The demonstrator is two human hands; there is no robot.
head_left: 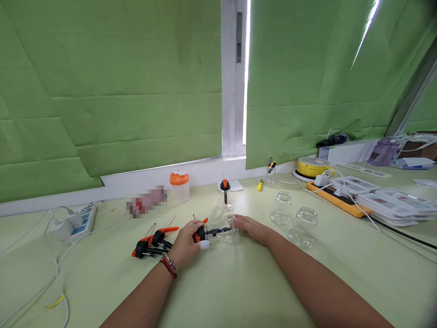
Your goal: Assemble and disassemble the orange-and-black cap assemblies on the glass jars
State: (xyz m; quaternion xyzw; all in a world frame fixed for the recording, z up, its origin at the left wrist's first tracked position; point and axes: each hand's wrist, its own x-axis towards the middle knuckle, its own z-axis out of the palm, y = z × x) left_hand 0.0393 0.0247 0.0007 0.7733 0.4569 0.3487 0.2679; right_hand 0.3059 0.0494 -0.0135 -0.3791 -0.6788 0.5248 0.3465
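Observation:
Over the middle of the table, a clear glass jar (pixel 223 233) lies on its side between my two hands. My left hand (pixel 187 242) is closed round the black lid (pixel 200 233) at the jar's mouth. That lid has an orange lever, and its dark stem reaches into the jar. My right hand (pixel 253 229) is curled against the jar's base, gripping it from the right. Beside my left hand lie two loose black lids (pixel 141 249) with orange levers, metal rods and dark stems. Behind my hands another glass jar (pixel 226 200) stands upright with such a lid on.
Two open glass jars (pixel 306 221) stand to the right. At the back are an orange-lidded cup (pixel 180 186) and a small jar of tools (pixel 270 178). An orange power strip (pixel 337 200) and stacked white packets (pixel 385 207) lie right; cables and a white power strip (pixel 82 225) lie left.

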